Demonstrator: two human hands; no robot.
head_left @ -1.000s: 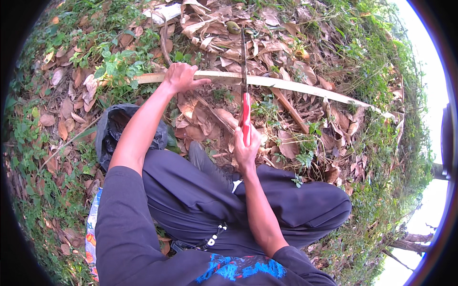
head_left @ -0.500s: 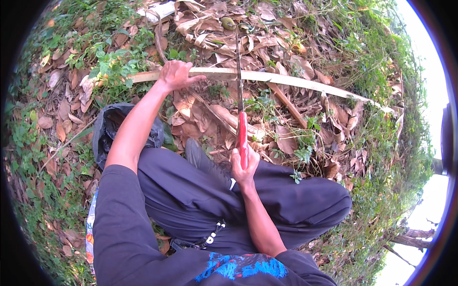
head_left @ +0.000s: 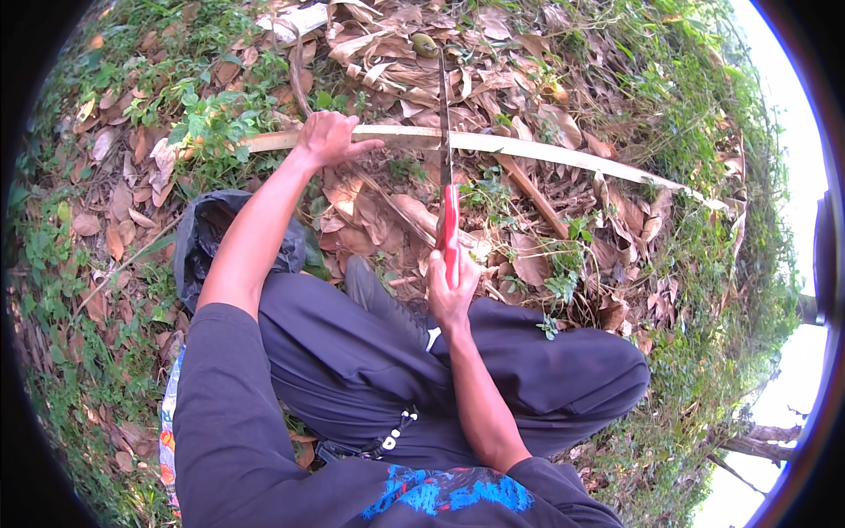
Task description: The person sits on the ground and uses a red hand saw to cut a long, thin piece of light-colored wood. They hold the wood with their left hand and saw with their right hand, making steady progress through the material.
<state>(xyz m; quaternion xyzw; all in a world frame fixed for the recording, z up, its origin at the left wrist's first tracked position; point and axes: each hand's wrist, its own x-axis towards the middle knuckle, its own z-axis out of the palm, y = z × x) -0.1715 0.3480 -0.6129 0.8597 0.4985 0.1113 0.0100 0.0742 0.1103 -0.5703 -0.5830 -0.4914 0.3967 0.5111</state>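
Observation:
A long pale wooden strip lies crosswise in front of me. My left hand is closed over it left of the middle, thumb stretched along it to the right. In my right hand is the red handle of a hand saw, fingers wrapped round it. The saw's narrow dark blade points away from me and crosses the strip at about a right angle, to the right of my left hand. Seen edge-on, the blade seems to rest on the strip; how deep it sits cannot be made out.
Dry leaves and green weeds cover the ground. A brown stick lies under the strip. Beyond the blade's tip is a round green fruit. A black plastic bag stands by my left arm; my shoe is near the saw handle.
My right hand and the saw have moved a little forward, away from me, along the blade's line. My left hand stays on the wooden strip.

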